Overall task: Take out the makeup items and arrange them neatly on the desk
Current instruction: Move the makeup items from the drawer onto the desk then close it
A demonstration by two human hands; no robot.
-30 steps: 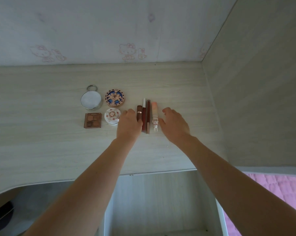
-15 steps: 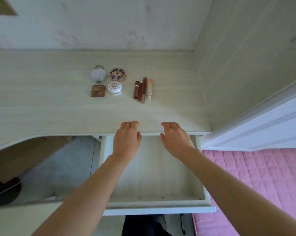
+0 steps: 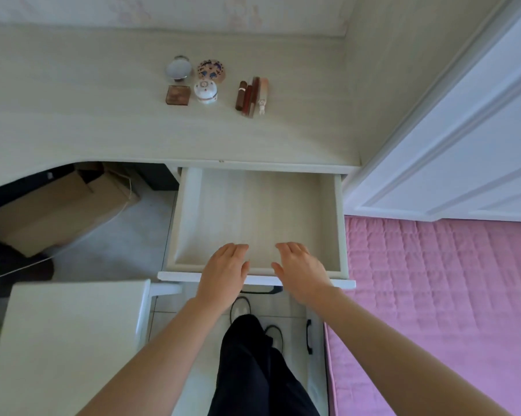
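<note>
Both hands are being held flat over the front edge of the pulled-out drawer point(image 3: 331, 205), left hand point(image 3: 224, 273) and right hand point(image 3: 301, 273) with fingers relaxed, nothing being gripped. The makeup items are being shown laid out on the desk point(image 3: 73, 115): four compacts point(image 3: 206, 91) grouped, four tubes point(image 3: 251, 96) touching side by side. Likely light, hard, smooth; tubes being prone to rolling, best pinched mid-length; compacts best taken by the rim.
</note>
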